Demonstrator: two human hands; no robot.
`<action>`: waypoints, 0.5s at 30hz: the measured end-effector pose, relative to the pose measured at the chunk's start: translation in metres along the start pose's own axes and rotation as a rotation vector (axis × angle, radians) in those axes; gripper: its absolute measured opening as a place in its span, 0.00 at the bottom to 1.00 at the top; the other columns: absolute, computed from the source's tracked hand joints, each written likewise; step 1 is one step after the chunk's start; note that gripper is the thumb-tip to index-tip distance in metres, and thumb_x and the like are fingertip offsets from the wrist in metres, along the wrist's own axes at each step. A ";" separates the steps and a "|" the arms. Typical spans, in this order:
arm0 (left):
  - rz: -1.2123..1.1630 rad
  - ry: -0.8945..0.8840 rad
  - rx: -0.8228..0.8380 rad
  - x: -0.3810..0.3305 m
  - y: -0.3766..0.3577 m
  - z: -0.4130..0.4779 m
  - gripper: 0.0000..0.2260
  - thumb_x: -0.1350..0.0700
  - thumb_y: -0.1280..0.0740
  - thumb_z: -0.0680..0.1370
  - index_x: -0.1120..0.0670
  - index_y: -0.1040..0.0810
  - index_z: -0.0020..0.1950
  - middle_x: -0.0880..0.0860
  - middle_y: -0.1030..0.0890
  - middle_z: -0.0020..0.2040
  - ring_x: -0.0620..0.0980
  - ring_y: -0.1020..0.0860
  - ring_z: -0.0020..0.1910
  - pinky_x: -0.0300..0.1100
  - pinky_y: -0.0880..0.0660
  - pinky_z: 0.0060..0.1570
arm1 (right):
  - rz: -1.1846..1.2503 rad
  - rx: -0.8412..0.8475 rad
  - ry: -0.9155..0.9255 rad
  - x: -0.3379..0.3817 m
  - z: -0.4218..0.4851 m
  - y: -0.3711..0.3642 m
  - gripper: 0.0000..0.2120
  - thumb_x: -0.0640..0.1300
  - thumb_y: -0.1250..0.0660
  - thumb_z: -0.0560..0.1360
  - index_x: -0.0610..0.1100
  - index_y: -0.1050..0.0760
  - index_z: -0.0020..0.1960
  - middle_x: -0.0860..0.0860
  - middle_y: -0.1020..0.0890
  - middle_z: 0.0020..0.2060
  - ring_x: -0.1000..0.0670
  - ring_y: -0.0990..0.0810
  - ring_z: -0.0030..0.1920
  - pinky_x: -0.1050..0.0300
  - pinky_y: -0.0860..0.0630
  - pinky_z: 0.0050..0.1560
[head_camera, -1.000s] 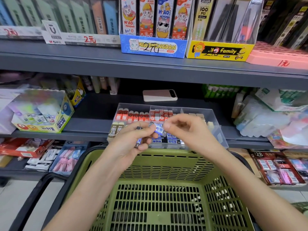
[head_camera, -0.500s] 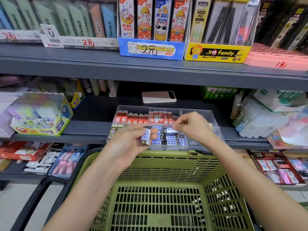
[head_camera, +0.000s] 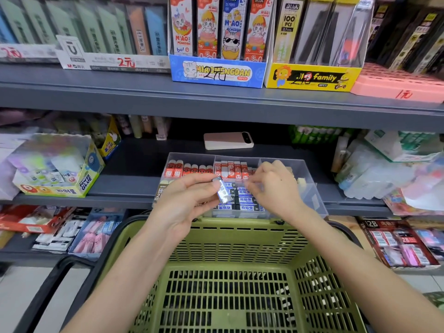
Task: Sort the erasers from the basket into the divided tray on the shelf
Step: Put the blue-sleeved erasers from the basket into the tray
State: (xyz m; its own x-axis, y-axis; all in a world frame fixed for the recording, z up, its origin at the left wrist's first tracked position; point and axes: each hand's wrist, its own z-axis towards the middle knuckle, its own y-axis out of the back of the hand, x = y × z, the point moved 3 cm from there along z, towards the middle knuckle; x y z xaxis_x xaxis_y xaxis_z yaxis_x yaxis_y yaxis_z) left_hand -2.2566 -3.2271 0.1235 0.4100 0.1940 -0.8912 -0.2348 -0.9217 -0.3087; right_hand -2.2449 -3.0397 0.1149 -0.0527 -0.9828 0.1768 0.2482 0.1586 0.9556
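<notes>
Left hand point(head_camera: 187, 200) has a blue-and-white eraser point(head_camera: 223, 191) pinched in its grip, right above the divided tray point(head_camera: 312, 195) on the shelf point(head_camera: 129, 183). Right hand point(head_camera: 276, 186) hovers just right of that grip over the tray, curled and blurred, so I can't tell if it holds anything. Green basket point(head_camera: 240, 225) sits below both.

Both raised: left hand point(head_camera: 187, 203) pinches an eraser point(head_camera: 222, 191), right hand point(head_camera: 276, 188) curled, blurred.

left hand point(head_camera: 185, 200) pinches eraser point(head_camera: 222, 190) | right hand point(head_camera: 276, 186) above tray point(head_camera: 312, 197)
</notes>
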 end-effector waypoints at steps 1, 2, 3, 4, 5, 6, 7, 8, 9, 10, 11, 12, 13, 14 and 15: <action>-0.022 -0.008 0.002 0.000 -0.003 0.001 0.14 0.62 0.27 0.66 0.60 0.21 0.51 0.55 0.15 0.43 0.51 0.16 0.42 0.40 0.20 0.40 | 0.125 -0.029 -0.018 0.002 -0.003 0.006 0.13 0.51 0.38 0.78 0.48 0.17 0.49 0.51 0.19 0.45 0.49 0.29 0.48 0.57 0.40 0.42; -0.038 -0.020 0.000 0.000 -0.004 0.001 0.16 0.61 0.27 0.65 0.61 0.21 0.51 0.56 0.15 0.43 0.52 0.16 0.43 0.40 0.19 0.40 | 0.317 -0.028 -0.049 0.005 -0.007 0.011 0.14 0.51 0.39 0.78 0.47 0.17 0.47 0.50 0.19 0.40 0.49 0.27 0.44 0.56 0.37 0.42; -0.053 -0.033 -0.001 0.001 -0.006 0.003 0.17 0.61 0.27 0.63 0.61 0.22 0.50 0.57 0.15 0.43 0.53 0.16 0.44 0.41 0.19 0.42 | 0.534 0.011 -0.074 0.008 -0.012 0.016 0.14 0.52 0.38 0.77 0.46 0.17 0.45 0.50 0.19 0.35 0.51 0.26 0.40 0.56 0.34 0.41; -0.065 -0.046 0.001 0.001 -0.008 0.004 0.17 0.61 0.27 0.63 0.62 0.22 0.50 0.57 0.15 0.44 0.54 0.16 0.45 0.41 0.19 0.43 | 0.721 0.067 -0.090 0.014 -0.017 0.021 0.13 0.51 0.37 0.77 0.46 0.18 0.43 0.50 0.19 0.33 0.53 0.24 0.37 0.58 0.31 0.39; -0.072 -0.059 0.004 0.001 -0.010 0.005 0.16 0.61 0.27 0.64 0.62 0.23 0.50 0.58 0.15 0.44 0.55 0.16 0.45 0.42 0.19 0.43 | 0.861 0.116 -0.102 0.019 -0.022 0.026 0.10 0.50 0.35 0.76 0.48 0.18 0.43 0.51 0.18 0.33 0.55 0.22 0.36 0.63 0.28 0.37; -0.076 -0.070 0.006 0.002 -0.012 0.006 0.14 0.62 0.27 0.65 0.62 0.23 0.49 0.59 0.15 0.44 0.55 0.16 0.45 0.42 0.19 0.43 | 0.967 0.148 -0.123 0.023 -0.027 0.029 0.07 0.48 0.34 0.75 0.48 0.19 0.43 0.52 0.17 0.34 0.57 0.21 0.36 0.67 0.28 0.37; -0.078 -0.075 0.005 0.004 -0.016 0.007 0.13 0.64 0.27 0.67 0.63 0.24 0.49 0.59 0.15 0.44 0.55 0.16 0.45 0.41 0.19 0.43 | 1.050 0.161 -0.152 0.024 -0.030 0.031 0.05 0.46 0.33 0.75 0.48 0.19 0.43 0.53 0.17 0.33 0.59 0.21 0.35 0.68 0.28 0.35; -0.084 -0.079 0.001 0.005 -0.020 0.007 0.11 0.65 0.28 0.68 0.63 0.24 0.48 0.60 0.15 0.44 0.54 0.16 0.44 0.41 0.19 0.43 | 1.114 0.165 -0.183 0.024 -0.033 0.033 0.05 0.45 0.33 0.75 0.47 0.19 0.43 0.53 0.17 0.32 0.59 0.21 0.34 0.68 0.28 0.34; -0.092 -0.086 -0.001 0.006 -0.024 0.007 0.10 0.65 0.28 0.69 0.63 0.24 0.48 0.60 0.15 0.44 0.54 0.16 0.44 0.41 0.19 0.44 | 1.158 0.166 -0.207 0.023 -0.035 0.034 0.05 0.44 0.32 0.74 0.46 0.19 0.43 0.53 0.17 0.31 0.58 0.22 0.33 0.66 0.28 0.33; -0.101 -0.100 0.002 0.007 -0.027 0.007 0.09 0.65 0.28 0.69 0.62 0.24 0.47 0.60 0.15 0.43 0.54 0.16 0.43 0.41 0.19 0.44 | 1.191 0.158 -0.229 0.021 -0.037 0.035 0.04 0.44 0.32 0.74 0.45 0.19 0.43 0.52 0.17 0.31 0.57 0.22 0.33 0.64 0.27 0.32; -0.098 -0.121 0.010 0.007 -0.031 0.008 0.08 0.65 0.28 0.70 0.62 0.24 0.47 0.59 0.15 0.43 0.53 0.16 0.43 0.40 0.19 0.44 | 1.202 0.134 -0.246 0.019 -0.038 0.035 0.03 0.43 0.31 0.74 0.44 0.19 0.43 0.52 0.17 0.31 0.57 0.23 0.32 0.64 0.27 0.32; -0.067 -0.153 0.019 0.008 -0.034 0.009 0.07 0.65 0.28 0.71 0.61 0.23 0.47 0.58 0.15 0.43 0.53 0.16 0.44 0.39 0.20 0.44 | 1.198 0.096 -0.266 0.015 -0.038 0.036 0.03 0.41 0.31 0.73 0.44 0.19 0.43 0.52 0.18 0.30 0.57 0.24 0.30 0.65 0.27 0.32; 0.027 -0.213 0.018 0.008 -0.037 0.009 0.05 0.63 0.29 0.73 0.60 0.22 0.47 0.56 0.15 0.43 0.50 0.16 0.45 0.38 0.21 0.45 | 1.181 0.048 -0.290 0.009 -0.036 0.036 0.03 0.39 0.31 0.73 0.44 0.19 0.42 0.51 0.19 0.30 0.57 0.25 0.29 0.66 0.27 0.32; 0.224 -0.313 -0.005 0.008 -0.038 0.010 0.03 0.60 0.30 0.75 0.57 0.21 0.48 0.52 0.15 0.45 0.46 0.17 0.47 0.36 0.23 0.48 | 1.158 0.000 -0.323 0.003 -0.033 0.036 0.04 0.37 0.31 0.73 0.44 0.20 0.42 0.50 0.19 0.30 0.57 0.25 0.29 0.66 0.28 0.32; 0.519 -0.452 -0.050 0.009 -0.038 0.011 0.05 0.56 0.31 0.77 0.54 0.20 0.50 0.48 0.16 0.48 0.42 0.19 0.50 0.35 0.26 0.51 | 1.119 -0.038 -0.359 -0.005 -0.028 0.036 0.04 0.36 0.31 0.73 0.44 0.21 0.43 0.48 0.19 0.31 0.56 0.26 0.29 0.64 0.28 0.33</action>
State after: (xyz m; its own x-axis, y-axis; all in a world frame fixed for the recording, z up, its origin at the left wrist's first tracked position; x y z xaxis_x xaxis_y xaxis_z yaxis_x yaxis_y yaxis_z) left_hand -2.2542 -3.1870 0.1237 -0.1552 -0.1658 -0.9739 -0.2563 -0.9453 0.2017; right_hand -2.2086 -3.0321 0.1418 -0.0551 -0.2135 0.9754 0.3574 0.9079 0.2189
